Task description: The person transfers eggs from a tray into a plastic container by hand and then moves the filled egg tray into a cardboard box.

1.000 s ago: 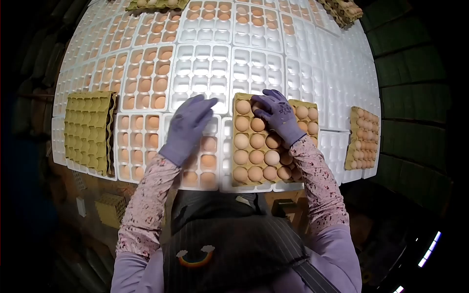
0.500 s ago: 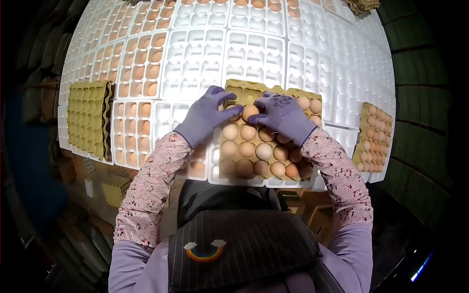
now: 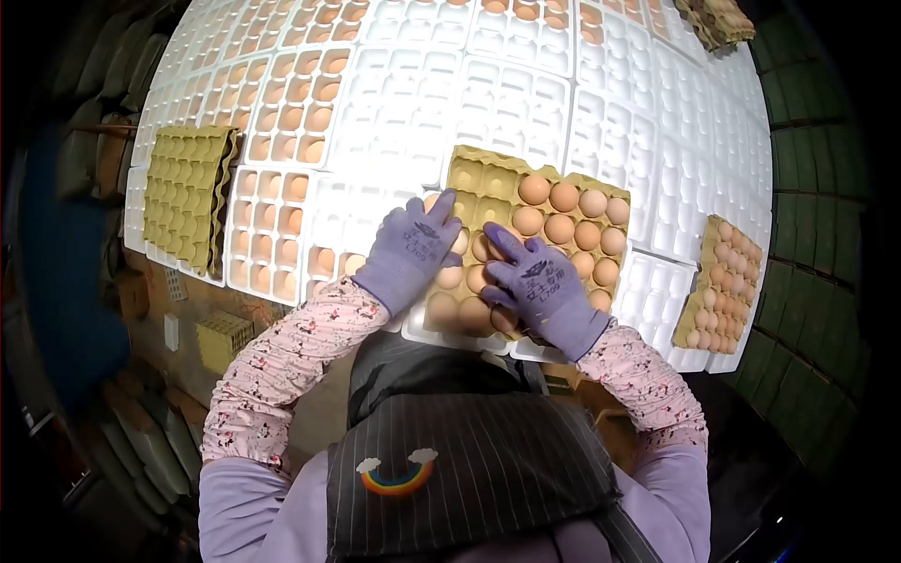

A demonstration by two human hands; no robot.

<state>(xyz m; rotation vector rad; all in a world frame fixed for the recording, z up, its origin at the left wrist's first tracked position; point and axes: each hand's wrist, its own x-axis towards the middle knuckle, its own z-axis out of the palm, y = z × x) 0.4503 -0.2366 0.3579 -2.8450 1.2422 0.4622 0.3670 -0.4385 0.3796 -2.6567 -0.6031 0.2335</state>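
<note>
Both hands wear purple gloves over floral sleeves. My left hand [image 3: 413, 251] is at the left edge of a yellowish pulp egg tray [image 3: 481, 161], with its fingers curled round an egg [image 3: 432, 203] that partly shows behind them. Over the tray's middle is my right hand [image 3: 540, 286], thumb and fingers spread, its fingertips beside a brown egg [image 3: 481, 248]. Its palm hides several eggs. More brown eggs [image 3: 564, 197] fill the tray's right side and front. Bare cups [image 3: 495, 178] show at its far left corner.
White plastic trays [image 3: 394, 103] cover the table, some holding eggs. An upturned pulp tray stack [image 3: 188, 197] lies on the left, and another egg-filled pulp tray [image 3: 721, 286] on the right. More pulp trays [image 3: 715, 21] sit at the far right. Stacked sacks [image 3: 141, 450] line the left side.
Both hands have come nearer to my body over the tray. Cups near the far left that held eggs are now bare. My right fingers have spread from their pinch. The view has tilted slightly.
</note>
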